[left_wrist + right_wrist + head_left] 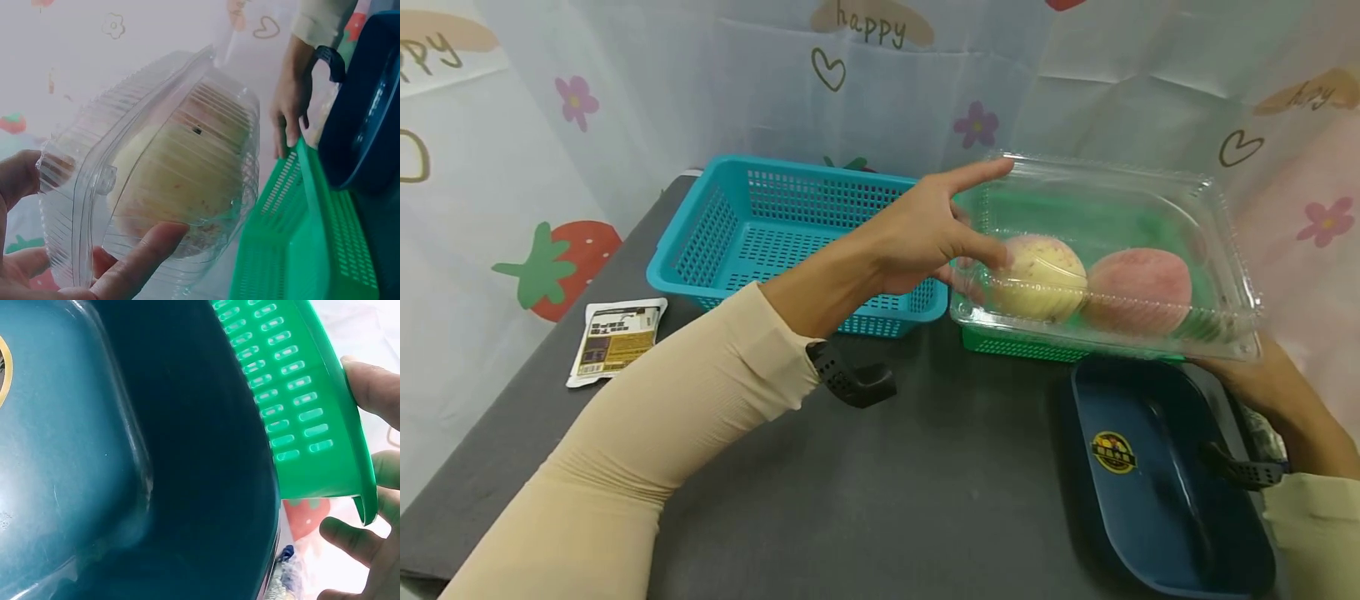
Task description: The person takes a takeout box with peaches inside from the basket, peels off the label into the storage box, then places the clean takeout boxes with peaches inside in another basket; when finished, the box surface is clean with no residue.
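Nearest, at the lower right of the grey desk (925, 483): a dark blue oval plastic tray (1157, 475) with a round yellow sticker, lying flat, its far end tucked under the corner of a green perforated plastic basket (1022, 344).

Just beyond, on the right: right hand (1262, 387), fingers on the outer rim of the green basket, seen in the right wrist view with the thumb above the rim and the other fingers below its edge; whether actually clamped or only touching, cannot tell.

Above the green basket, held off the desk: a clear ribbed plastic clamshell box (1120, 250), lid closed, with 2 round buns inside, 1 pale yellow bun (1041, 275) on the left, 1 pink bun (1138, 287) on the right, touching each other.

Left hand (925, 242) clamped on the box's left end, thumb along the front, index finger stretched over the top edge.

Left of centre, flat on the desk: a small white and brown foil sachet (615, 337).

Further back: a turquoise perforated plastic basket (730, 242), beside the green basket.

Farthest: a white printed curtain (625, 92) with flowers, hearts and strawberries.
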Tool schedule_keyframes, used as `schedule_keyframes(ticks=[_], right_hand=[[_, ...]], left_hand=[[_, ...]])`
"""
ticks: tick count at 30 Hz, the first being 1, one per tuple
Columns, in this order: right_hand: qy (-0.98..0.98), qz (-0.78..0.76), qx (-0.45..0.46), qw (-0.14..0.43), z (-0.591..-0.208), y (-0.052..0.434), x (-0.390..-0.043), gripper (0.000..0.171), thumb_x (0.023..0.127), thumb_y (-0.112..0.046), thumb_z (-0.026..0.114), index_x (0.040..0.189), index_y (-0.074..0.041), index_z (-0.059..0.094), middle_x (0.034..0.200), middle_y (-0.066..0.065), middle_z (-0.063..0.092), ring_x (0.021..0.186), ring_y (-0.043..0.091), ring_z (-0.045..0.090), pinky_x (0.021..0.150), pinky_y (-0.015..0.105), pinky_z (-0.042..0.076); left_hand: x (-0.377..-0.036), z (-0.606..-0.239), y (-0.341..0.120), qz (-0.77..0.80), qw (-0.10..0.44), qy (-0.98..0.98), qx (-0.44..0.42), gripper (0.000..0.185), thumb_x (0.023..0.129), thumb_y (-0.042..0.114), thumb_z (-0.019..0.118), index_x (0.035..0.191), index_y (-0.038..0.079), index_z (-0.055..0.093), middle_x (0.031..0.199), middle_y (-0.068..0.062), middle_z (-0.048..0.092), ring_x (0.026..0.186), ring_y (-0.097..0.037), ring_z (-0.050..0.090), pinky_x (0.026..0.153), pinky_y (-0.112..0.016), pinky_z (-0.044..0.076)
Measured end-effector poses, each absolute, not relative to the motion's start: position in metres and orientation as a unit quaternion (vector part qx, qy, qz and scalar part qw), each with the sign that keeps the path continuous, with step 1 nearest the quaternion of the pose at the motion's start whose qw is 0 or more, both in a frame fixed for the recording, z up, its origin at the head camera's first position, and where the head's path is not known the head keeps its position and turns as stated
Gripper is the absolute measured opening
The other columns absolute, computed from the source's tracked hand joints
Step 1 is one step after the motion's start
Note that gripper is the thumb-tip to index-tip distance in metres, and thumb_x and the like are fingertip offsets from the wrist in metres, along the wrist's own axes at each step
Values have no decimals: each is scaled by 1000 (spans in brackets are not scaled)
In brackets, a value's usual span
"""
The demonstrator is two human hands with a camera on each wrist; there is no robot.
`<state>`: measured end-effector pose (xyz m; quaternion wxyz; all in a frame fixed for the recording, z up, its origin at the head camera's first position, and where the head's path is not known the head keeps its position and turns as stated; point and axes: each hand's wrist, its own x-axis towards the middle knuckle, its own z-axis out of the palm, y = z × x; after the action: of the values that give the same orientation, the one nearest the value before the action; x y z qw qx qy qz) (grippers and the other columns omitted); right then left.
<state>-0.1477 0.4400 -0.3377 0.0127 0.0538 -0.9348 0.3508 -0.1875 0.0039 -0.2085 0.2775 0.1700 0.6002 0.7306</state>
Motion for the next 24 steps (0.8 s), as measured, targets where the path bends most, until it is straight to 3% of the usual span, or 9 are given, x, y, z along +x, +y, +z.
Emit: schedule_keyframes(ticks=[3,5,6,10,12,15,19,24], right_hand=[[-931,362,45,3,-338,438,-147,63,97,-18,60,150,-4,28,134,19,39,115,29,39,101,44,32],[-933,358,32,3,-338,438,-147,68,97,-21,59,150,1,23,138,29,34,119,42,35,100,63,25],[-932,360,33,3,-339,438,-147,68,98,-21,58,150,3,22,139,33,31,121,48,31,98,69,21],[-936,351,44,3,-338,438,-148,61,98,-21,58,142,13,32,140,39,30,123,58,26,93,75,20],[-938,342,57,3,-338,439,-147,57,98,-21,57,139,15,37,141,38,30,125,58,24,92,76,19],[-940,335,69,3,-338,439,-147,53,99,-21,57,137,13,42,144,34,29,128,54,24,94,74,21],[-938,341,59,-2,-338,439,-148,55,99,-23,57,138,13,41,146,31,27,127,52,26,95,72,23],[-941,334,47,-9,-338,440,-147,64,99,-26,56,142,15,31,152,33,13,133,58,11,95,76,13]], left_hand=[[-194,-211,13,730,275,603,166,90,78,-13,71,148,33,38,96,-25,54,93,-35,58,66,-55,54],[-198,-214,18,731,273,603,166,91,78,-13,70,148,34,37,101,-25,55,106,-37,55,66,-55,54],[-200,-216,21,731,272,604,165,91,78,-13,70,148,34,37,112,-21,55,112,-39,52,66,-55,54],[-209,-225,34,734,267,604,155,93,78,-13,70,149,36,35,150,5,30,129,-48,35,66,-53,55],[-213,-230,41,734,264,607,151,93,79,-13,70,150,36,34,154,20,12,132,-50,30,66,-52,55],[-218,-238,52,732,262,613,144,94,79,-13,70,150,36,33,155,21,8,132,-50,29,64,-50,56],[-223,-246,64,729,257,621,130,96,77,-15,71,150,36,35,156,18,11,111,-38,52,61,-49,56],[-226,-253,74,728,252,627,117,95,77,-15,71,149,35,36,155,17,14,74,-27,50,59,-47,56]])
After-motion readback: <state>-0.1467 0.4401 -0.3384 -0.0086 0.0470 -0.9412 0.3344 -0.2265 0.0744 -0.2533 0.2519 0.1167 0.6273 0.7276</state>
